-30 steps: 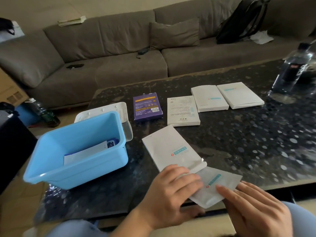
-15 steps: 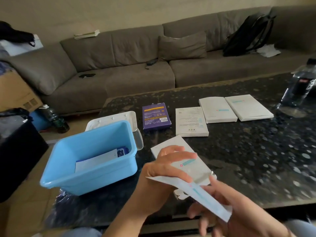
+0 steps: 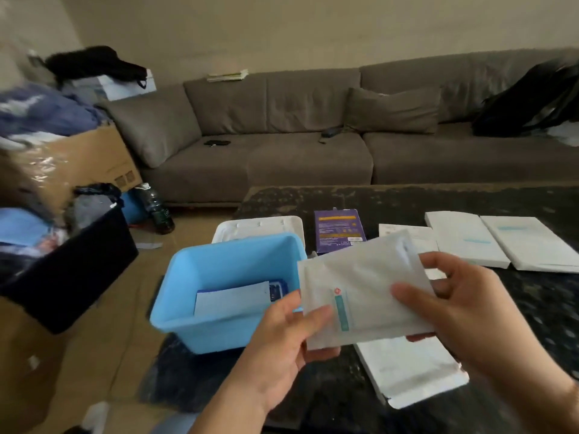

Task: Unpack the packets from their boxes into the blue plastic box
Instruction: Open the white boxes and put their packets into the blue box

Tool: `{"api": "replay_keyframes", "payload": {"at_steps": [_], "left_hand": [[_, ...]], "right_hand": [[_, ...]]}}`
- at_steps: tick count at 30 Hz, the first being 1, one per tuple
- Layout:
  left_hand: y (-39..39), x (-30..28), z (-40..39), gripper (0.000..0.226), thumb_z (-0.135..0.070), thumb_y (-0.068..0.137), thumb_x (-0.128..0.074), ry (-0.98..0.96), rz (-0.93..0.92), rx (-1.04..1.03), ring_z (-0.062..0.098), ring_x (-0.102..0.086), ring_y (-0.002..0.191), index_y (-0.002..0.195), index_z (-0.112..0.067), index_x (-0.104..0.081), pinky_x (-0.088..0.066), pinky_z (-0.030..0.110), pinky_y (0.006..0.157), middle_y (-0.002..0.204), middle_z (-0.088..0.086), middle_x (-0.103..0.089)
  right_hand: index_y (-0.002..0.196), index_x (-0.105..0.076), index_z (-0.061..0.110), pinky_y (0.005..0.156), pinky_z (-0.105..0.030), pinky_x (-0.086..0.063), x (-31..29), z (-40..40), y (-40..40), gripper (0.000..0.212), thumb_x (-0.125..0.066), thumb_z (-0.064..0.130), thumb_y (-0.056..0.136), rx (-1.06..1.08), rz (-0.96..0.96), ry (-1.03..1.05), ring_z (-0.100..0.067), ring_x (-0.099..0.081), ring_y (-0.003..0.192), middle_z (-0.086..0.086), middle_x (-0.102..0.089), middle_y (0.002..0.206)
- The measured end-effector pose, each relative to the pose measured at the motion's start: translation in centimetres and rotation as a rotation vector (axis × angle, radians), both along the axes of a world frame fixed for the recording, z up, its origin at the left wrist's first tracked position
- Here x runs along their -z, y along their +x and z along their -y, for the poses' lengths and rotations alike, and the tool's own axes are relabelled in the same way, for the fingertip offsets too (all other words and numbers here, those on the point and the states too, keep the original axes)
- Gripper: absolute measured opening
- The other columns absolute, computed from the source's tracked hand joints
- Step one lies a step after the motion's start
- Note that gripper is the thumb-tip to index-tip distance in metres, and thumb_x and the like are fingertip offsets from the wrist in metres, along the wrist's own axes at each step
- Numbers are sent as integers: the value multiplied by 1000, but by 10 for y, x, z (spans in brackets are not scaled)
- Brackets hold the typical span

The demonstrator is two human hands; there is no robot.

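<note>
Both sets of fingers pinch one white packet [image 3: 360, 289] held in the air above the dark speckled table [image 3: 532, 308]: the left hand [image 3: 279, 336] grips its lower left corner, thumb on top, and the right hand [image 3: 463, 311] holds its right edge, thumb across the front. The packet hangs just right of the blue plastic box [image 3: 219, 270], overlapping its near right corner; a white sheet and something dark blue lie inside. Below the packet lies an opened white box [image 3: 413, 371]. Further back sit a purple box [image 3: 340, 228] and more white boxes [image 3: 501, 242]. The packet's teal stripe and the purple box's print are too blurred to read.
</note>
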State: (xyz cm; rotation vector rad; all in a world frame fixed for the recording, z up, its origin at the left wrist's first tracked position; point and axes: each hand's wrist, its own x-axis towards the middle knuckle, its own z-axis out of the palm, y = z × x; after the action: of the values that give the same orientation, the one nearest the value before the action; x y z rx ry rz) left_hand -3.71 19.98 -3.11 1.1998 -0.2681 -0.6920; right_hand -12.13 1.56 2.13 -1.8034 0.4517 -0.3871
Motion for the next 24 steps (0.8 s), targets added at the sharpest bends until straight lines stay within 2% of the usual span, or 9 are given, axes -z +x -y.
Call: {"api": "replay_keyframes", "payload": {"at_steps": [4,7,10,12,13,15,17,20,24], "left_hand": [[4,-4,-10,48,-20,74,-72,5,16,-77,22,-71,98,122,-16,-63,-57,27,62,113,9,-73],[13,-15,-26,53,-22,73,-75,44,64,-215,20,-70,103,123,-31,-59,-59,33,72,108,1,-74],[43,-29,-53,64,-20,83,-75,239,278,-456,17,-72,98,131,-48,-44,-59,42,81,99,0,-75],[72,-39,-75,54,-15,87,-72,380,462,-563,13,-72,90,129,-41,-51,-58,34,72,94,0,-76],[86,-43,-87,42,-13,88,-71,465,536,-567,11,-71,83,121,-35,-59,-56,32,69,88,-1,-76],[111,-50,-108,24,-15,88,-72,685,642,-497,15,-68,74,104,-32,-68,-53,34,70,77,-5,-75],[129,-51,-122,19,-22,86,-74,940,730,-398,15,-68,78,100,-34,-70,-53,32,76,77,-7,-73],[139,-43,-124,17,-28,87,-72,1311,921,-239,9,-63,86,102,-35,-68,-52,32,80,82,-15,-64],[148,-20,-108,26,-21,90,-64,1691,1205,-12,18,-57,109,111,-35,-64,-30,38,86,105,-11,-65]], "right_hand": [[112,-59,32,50,-34,-57,-20,-10,19,38,-75,24,79,-104,-29,-64,-18,-73,67,3,-77,83],[123,-50,37,48,-35,-57,-31,-16,46,54,-75,16,80,-143,-6,-102,-22,-71,74,1,-73,95],[107,-57,28,52,-33,-60,-40,-28,84,33,-72,11,82,-220,-54,-72,-22,-69,82,2,-66,102],[93,-63,17,55,-29,-59,-40,-39,110,15,-71,7,84,-324,-117,-24,-22,-67,86,-2,-64,105],[90,-65,13,56,-26,-59,-39,-46,122,11,-70,6,85,-369,-160,-35,-22,-66,86,-4,-63,105],[90,-67,11,60,-24,-59,-31,-59,145,9,-69,4,85,-423,-237,-114,-22,-64,90,-7,-63,106],[91,-69,10,63,-26,-60,-19,-71,164,9,-69,2,85,-462,-297,-192,-23,-64,89,-12,-63,106],[89,-69,9,60,-27,-61,1,-84,184,10,-67,0,86,-530,-421,-283,-25,-68,78,-13,-66,99],[87,-68,9,71,-35,-62,24,-90,200,9,-67,0,86,-601,-546,-381,-30,-73,79,-13,-70,90]]}}
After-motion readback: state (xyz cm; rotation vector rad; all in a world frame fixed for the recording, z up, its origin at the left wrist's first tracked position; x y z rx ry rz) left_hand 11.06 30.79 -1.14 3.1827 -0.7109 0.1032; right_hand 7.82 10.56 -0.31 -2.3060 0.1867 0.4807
